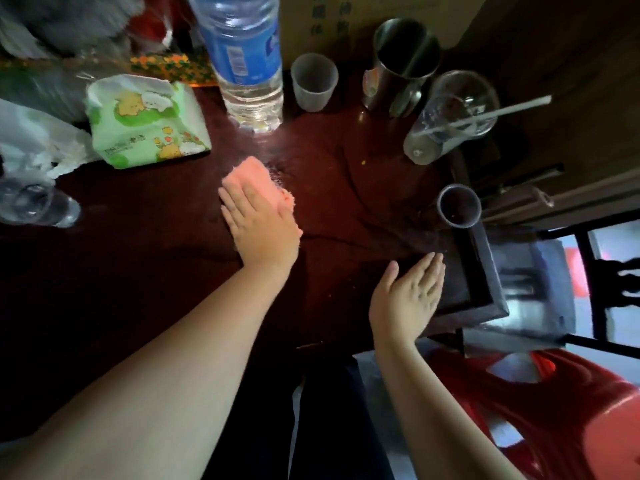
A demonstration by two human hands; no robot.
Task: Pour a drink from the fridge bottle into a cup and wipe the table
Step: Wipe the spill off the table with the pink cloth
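Note:
My left hand [261, 225] lies flat on a pink cloth [249, 176], pressing it onto the dark red table [156, 258] near the middle. A wet sheen shows on the wood just beyond the cloth. My right hand [410, 296] hovers open, fingers together, near the table's right edge and holds nothing. A tall clear water bottle [242, 57] with a blue label stands at the back. To its right stands a small frosted plastic cup [313, 81]. A small dark cup [459, 206] sits at the right edge.
A green tissue pack [145, 123] lies at back left beside plastic bags [38, 140]. A steel mug [401, 64] and a clear cup with a straw [446, 119] stand at back right. A clear glass [34, 206] lies at far left. A red stool [540, 407] is below right.

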